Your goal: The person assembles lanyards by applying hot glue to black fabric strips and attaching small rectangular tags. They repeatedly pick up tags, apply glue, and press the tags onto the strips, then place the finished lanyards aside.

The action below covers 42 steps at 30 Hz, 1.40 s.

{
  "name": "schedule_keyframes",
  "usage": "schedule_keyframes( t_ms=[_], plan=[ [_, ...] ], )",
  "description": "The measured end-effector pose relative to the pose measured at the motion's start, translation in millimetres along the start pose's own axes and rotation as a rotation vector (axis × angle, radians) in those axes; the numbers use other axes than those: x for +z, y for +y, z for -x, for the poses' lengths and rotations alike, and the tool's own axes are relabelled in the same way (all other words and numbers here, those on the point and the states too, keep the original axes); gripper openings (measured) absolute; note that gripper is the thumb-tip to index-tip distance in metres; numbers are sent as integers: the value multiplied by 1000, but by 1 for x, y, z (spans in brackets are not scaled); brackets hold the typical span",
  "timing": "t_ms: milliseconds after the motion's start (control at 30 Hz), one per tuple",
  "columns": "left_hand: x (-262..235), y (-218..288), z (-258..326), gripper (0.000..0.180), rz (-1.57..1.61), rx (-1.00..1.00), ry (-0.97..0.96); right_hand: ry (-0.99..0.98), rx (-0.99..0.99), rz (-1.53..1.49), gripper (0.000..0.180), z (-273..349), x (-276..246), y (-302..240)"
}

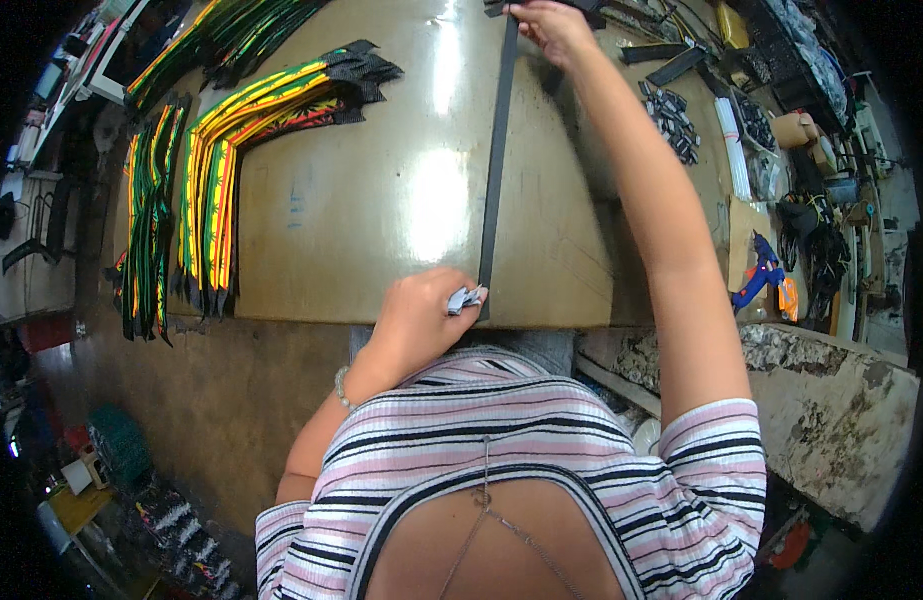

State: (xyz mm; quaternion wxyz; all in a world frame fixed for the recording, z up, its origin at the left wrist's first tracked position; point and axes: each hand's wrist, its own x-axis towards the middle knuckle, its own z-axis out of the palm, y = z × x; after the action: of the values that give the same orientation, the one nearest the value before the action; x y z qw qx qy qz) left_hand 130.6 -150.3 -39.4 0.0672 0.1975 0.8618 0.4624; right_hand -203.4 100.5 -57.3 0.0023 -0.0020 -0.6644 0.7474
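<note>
We stretch a long black webbing strap (494,160): right hand (554,30) pinching it at the counter's (382,200) far edge, arm extended; left hand (422,315) gripping its near-edge end.

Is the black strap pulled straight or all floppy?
Pulled straight: the black strap runs taut between the right hand and the left hand.

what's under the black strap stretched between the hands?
The black strap lies over the bare tan tabletop. Its near end is hidden by the left hand, its far end by the right hand.
</note>
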Motion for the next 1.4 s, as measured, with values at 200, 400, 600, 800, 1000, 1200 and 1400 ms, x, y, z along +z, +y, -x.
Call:
schedule_keyframes(
  t_ms=[200, 400, 600, 800, 1000, 1200, 1400],
  plan=[
    [-1, -2, -1, 16, 10, 20, 23, 167, 135, 217, 12, -1, 9, 8],
    [0, -1, -2, 18, 39, 33, 52, 83, 173, 304, 20, -12, 3, -3],
    [1, 3, 3, 20, -19, 10, 48, -151, 147, 81, 21, -23, -4, 9],
    [4, 5, 13, 22, -203, 146, 82, 42, -393, 1020, 35, 52, 14, -11],
    [1, 0, 20, 31, -311, 346, 53, -260, -849, 1218, 34, 154, 24, 15],
    [-1, 0, 20, 37, -310, 354, 19, -317, -604, 1314, 41, 155, 32, -4],
    [1, -3, 19, 37, -253, 332, 53, 156, -466, 882, 34, 276, -35, -77]
  ],
)
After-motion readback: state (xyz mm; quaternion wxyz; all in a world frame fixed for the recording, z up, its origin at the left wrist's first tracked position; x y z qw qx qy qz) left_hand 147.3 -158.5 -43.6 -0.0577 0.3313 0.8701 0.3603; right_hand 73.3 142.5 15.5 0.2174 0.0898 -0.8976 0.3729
